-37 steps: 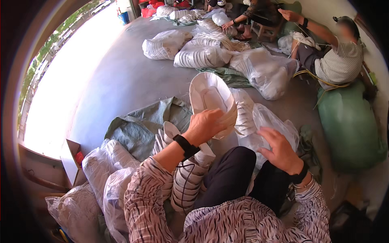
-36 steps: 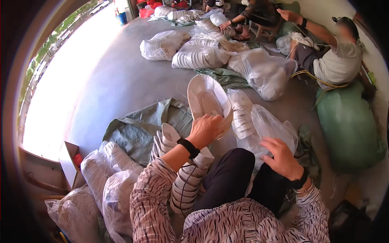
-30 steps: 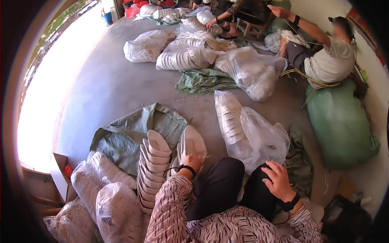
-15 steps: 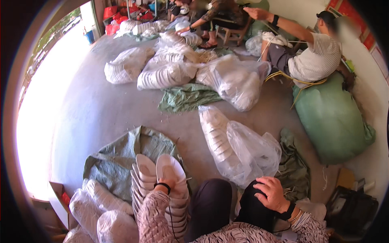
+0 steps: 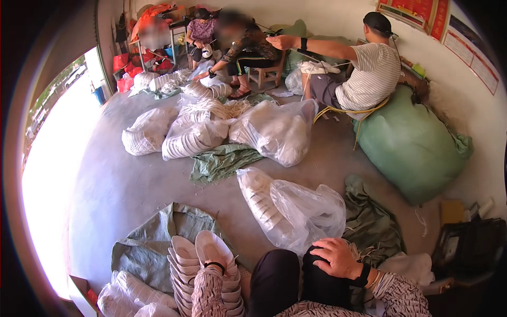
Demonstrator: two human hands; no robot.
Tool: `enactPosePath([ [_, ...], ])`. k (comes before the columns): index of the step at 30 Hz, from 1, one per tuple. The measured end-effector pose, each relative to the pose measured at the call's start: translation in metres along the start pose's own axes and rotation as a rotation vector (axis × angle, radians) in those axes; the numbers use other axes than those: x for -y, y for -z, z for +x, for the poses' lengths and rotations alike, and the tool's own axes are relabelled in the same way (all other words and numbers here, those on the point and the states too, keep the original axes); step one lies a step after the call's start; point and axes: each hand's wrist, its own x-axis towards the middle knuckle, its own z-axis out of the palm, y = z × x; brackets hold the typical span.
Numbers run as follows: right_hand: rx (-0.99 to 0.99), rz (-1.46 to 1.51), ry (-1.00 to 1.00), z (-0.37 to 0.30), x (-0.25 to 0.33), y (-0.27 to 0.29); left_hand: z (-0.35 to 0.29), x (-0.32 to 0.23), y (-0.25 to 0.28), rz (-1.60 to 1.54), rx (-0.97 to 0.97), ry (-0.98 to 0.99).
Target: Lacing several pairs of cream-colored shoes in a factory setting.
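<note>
Two tall stacks of nested white shoe-shaped pieces stand in front of me, a left stack (image 5: 182, 264) and a right stack (image 5: 229, 290). My left hand (image 5: 216, 260), with a black band at the wrist, reaches down at the top piece (image 5: 211, 242) of the right stack. Its fingers are hidden, so its grip does not show. Draped over my right knee (image 5: 311, 274), my right hand (image 5: 338, 258) is open and holds nothing. A clear plastic bag (image 5: 296, 211) of similar white pieces lies on the floor beyond my knees.
Green woven sacking (image 5: 145, 238) spreads behind the stacks, with bagged bundles (image 5: 127, 296) at lower left. More bags (image 5: 280, 129) lie farther off. Three people sit beyond; the one in the striped shirt (image 5: 369, 79) stretches out an arm. A full green sack (image 5: 409, 142) stands at right.
My view has tilted upward, so the floor things sit lower and more of the people shows. My left hand's fingers have dropped out of sight; my right hand stays on the knee.
</note>
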Motion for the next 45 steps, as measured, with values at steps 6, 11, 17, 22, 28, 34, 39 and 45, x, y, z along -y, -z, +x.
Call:
enactPosePath([
  [6, -0.013, -0.011, -0.039, -0.028, -0.003, 0.007, 0.006, -0.017, -0.049, -0.085, -0.072, -0.006],
  [11, -0.086, 0.107, -0.004, -0.02, 0.008, -0.003, -0.005, 0.018, -0.091, -0.159, -0.122, 0.093],
  [17, -0.124, 0.23, -0.137, -0.037, -0.011, 0.004, -0.023, -0.041, -0.048, -0.243, -0.082, 0.146],
  [22, 0.102, 0.453, -0.705, -0.095, -0.072, -0.031, -0.064, 0.001, 0.0, 0.151, -0.599, -0.564],
  [28, -0.258, 0.307, -0.549, -0.042, -0.13, -0.09, -0.146, -0.068, 0.179, -0.989, -0.097, -0.353],
  [34, -0.058, 0.454, -0.834, 0.046, -0.159, -0.175, -0.238, -0.151, 0.225, -0.134, -0.133, -0.773],
  [39, 0.337, 1.634, -0.371, 0.091, -0.073, -0.129, -0.191, -0.14, 0.223, -0.941, 0.108, -0.308],
  [45, 0.108, 0.908, 0.114, 0.088, -0.026, -0.08, -0.125, -0.211, 0.239, -0.725, 0.363, -0.384],
])
